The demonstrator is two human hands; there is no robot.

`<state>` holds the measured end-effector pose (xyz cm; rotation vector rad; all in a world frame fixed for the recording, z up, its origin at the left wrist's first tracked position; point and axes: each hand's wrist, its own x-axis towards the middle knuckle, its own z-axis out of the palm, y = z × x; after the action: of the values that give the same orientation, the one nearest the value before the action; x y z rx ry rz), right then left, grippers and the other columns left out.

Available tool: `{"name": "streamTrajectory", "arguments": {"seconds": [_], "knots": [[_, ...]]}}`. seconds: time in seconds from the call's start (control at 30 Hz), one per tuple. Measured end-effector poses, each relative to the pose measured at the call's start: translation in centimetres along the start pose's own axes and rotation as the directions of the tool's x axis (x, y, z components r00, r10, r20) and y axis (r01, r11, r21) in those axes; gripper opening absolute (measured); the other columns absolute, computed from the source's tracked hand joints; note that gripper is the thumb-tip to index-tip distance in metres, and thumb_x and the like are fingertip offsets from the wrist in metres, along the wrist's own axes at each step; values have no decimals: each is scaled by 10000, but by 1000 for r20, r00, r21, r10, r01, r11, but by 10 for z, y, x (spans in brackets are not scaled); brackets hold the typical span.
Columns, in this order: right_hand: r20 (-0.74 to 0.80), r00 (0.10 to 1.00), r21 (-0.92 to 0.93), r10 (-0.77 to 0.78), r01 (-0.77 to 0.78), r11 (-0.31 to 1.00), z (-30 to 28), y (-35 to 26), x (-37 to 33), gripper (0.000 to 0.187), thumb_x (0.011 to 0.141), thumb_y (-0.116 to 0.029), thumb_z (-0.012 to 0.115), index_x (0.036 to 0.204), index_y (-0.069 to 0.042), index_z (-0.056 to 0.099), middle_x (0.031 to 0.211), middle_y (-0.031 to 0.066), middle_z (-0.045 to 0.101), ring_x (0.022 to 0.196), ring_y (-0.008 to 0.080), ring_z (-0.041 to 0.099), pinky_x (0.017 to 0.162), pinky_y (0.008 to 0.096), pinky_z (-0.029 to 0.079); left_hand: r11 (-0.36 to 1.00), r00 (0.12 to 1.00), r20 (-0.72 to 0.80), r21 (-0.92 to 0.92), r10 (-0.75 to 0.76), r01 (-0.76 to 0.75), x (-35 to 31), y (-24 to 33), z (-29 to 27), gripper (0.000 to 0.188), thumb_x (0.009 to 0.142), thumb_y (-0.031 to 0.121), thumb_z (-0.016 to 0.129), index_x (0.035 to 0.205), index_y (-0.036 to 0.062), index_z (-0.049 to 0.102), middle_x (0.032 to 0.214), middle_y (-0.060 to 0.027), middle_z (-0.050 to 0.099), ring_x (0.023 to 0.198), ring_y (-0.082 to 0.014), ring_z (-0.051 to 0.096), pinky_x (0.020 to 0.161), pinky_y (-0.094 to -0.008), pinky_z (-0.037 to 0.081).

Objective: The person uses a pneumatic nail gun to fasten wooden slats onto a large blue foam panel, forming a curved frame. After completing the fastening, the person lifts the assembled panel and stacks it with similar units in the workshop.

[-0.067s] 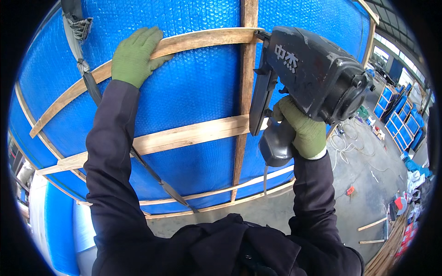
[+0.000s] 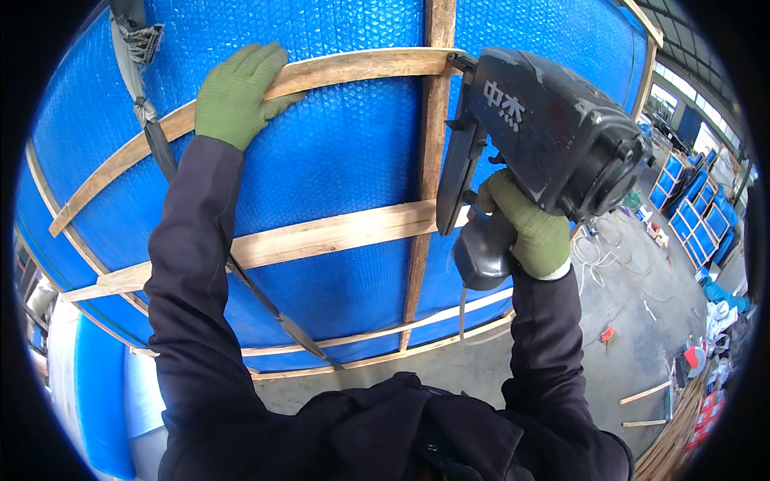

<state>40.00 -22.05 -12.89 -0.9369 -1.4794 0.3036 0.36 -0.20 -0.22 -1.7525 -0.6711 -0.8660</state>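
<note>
My left hand, in a green glove, lies across the upper wooden slat. Its fingers reach over the slat and the thumb sticks out below, holding it against the blue bubble wrap. In a matching glove, my right hand is closed round the handle of a black nail gun. The gun's nose meets the slat's right end, where it crosses an upright batten. A hose hangs from the handle's base. The trigger finger is partly hidden behind the gun.
A second slat runs across lower down. A grey strap slants over the wrapped load, with a knotted part at upper left. Pale hose lies looped on the concrete floor. Wooden strips and blue-panelled frames are at right.
</note>
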Motion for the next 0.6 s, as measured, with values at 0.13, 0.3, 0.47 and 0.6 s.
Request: {"name": "streamTrajectory", "arguments": {"seconds": [0.13,0.3,0.47,0.6], "knots": [[-6,997,77,83,-82,994,5,-8,8,191,993,-150,853,1140,-34,816,971,68,813,882,184,776,791,357,611,1000,999,-39,15,-24,24,-9,-2,10,745,865,574,906,1441,134,735,1496,-102,743,1442,-355,662,1181,-519,558],[-60,992,59,112,-109,992,7,-15,3,168,976,-121,846,1111,-29,806,955,68,807,858,185,775,779,353,607,998,998,-1,21,-57,57,-10,-2,13,727,890,490,912,1499,143,720,1534,-122,722,1450,-368,652,1193,-520,545],[-42,994,92,101,-96,991,11,-23,6,154,966,-122,844,1085,-30,810,965,59,807,867,187,780,785,372,610,999,999,-37,19,-39,40,-14,-3,16,736,910,563,876,1480,121,734,1515,-121,735,1469,-347,646,1208,-518,537],[-75,988,-32,137,-140,990,13,-36,6,287,994,-222,840,1178,-8,788,970,80,791,857,188,742,790,366,581,999,999,-45,37,-30,31,-14,-5,20,743,925,604,850,1467,109,740,1511,-112,741,1478,-331,644,1207,-524,533]]}}
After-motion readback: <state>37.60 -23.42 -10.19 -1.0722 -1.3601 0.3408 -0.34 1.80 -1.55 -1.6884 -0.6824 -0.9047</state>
